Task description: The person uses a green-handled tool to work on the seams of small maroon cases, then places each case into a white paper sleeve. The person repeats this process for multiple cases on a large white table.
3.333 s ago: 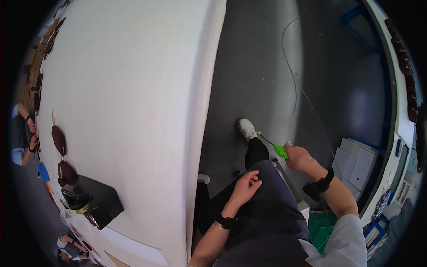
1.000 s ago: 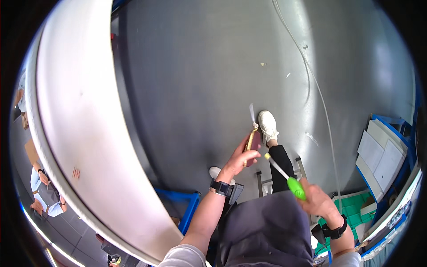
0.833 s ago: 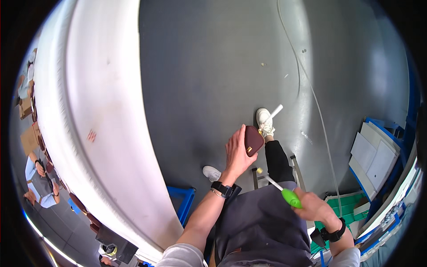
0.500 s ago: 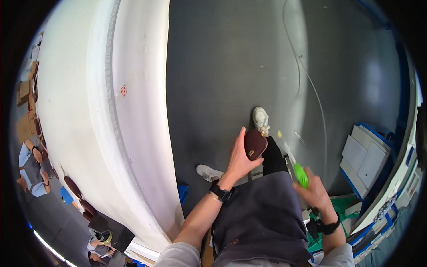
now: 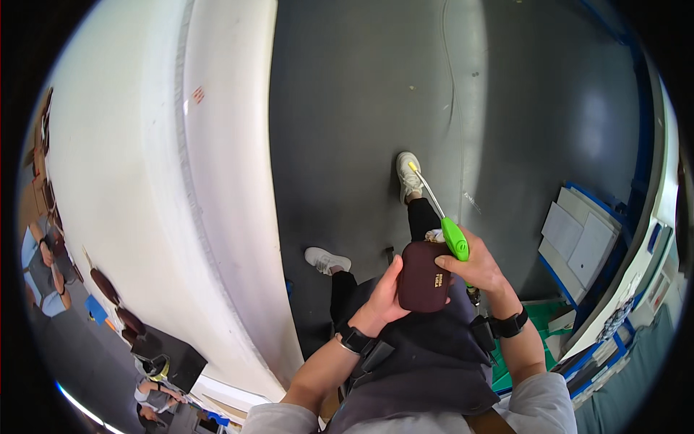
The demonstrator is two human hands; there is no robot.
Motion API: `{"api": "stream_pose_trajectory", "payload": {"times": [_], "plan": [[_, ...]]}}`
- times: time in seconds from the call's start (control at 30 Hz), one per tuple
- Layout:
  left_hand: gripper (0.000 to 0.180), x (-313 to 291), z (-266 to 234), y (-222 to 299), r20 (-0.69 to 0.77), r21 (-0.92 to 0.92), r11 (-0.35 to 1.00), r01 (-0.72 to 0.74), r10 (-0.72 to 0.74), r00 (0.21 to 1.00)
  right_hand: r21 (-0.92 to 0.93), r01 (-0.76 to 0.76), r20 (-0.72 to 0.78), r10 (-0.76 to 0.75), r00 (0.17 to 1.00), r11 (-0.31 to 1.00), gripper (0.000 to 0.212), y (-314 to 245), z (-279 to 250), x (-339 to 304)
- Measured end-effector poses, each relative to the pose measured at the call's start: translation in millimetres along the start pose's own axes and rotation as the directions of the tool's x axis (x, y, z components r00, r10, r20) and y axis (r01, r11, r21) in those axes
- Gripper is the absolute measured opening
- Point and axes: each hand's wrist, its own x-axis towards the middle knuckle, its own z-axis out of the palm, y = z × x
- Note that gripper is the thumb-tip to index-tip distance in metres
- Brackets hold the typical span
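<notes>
A dark maroon rounded case [image 5: 421, 271] with small gold lettering is held in front of my apron. My left hand [image 5: 384, 295] is closed on its left side and lower edge, thumb along the side. In my right hand [image 5: 478, 266] is a green-handled tool [image 5: 454, 239] with a thin metal shaft and a yellow tip, pointing up and away over my shoe. The right thumb rests against the case's upper right edge. A small whitish bit [image 5: 434, 236] shows between the case and the tool handle; I cannot tell what it is. The right fingers behind are partly hidden.
A long white table [image 5: 231, 188] runs along my left, with maroon cases [image 5: 105, 286] at its far edge. Co-workers [image 5: 47, 264] sit beyond it. To the right stand white boards [image 5: 571, 228] and a blue-framed rack [image 5: 614, 369]. A cable [image 5: 452, 79] lies on the grey floor.
The tool has come leftward to the case, and my right thumb now touches it. The case has turned its lettered face up and moved lower, nearer my apron.
</notes>
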Motion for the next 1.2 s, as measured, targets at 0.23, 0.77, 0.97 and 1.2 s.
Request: {"api": "stream_pose_trajectory", "payload": {"times": [0.23,0.77,0.97,1.2], "plan": [[0.071,-2.6,-26.3,19.4,0.030,0.131,0.991,-0.033,0.030,0.999,-0.541,-0.096,-0.042,0.088,0.995,0.836,0.041,-27.9,-0.1,-31.1],[0.060,-136.1,-11.3,-28.5,0.008,0.460,0.870,-0.177,0.195,0.981,-0.773,0.635,0.522,-0.573,0.632,-0.004,0.037,-270.7,178.9,-21.6],[0.062,-178.2,33.1,-30.9,0.136,0.554,0.785,-0.278,0.244,0.960,-0.608,0.724,0.693,-0.663,0.283,-0.326,0.050,-284.0,364.8,73.8],[0.067,-185.5,8.5,-25.5,0.083,0.548,0.784,-0.293,0.297,0.951,-0.255,0.964,0.494,-0.847,0.195,0.073,0.026,-248.8,284.3,-3.1]]}}
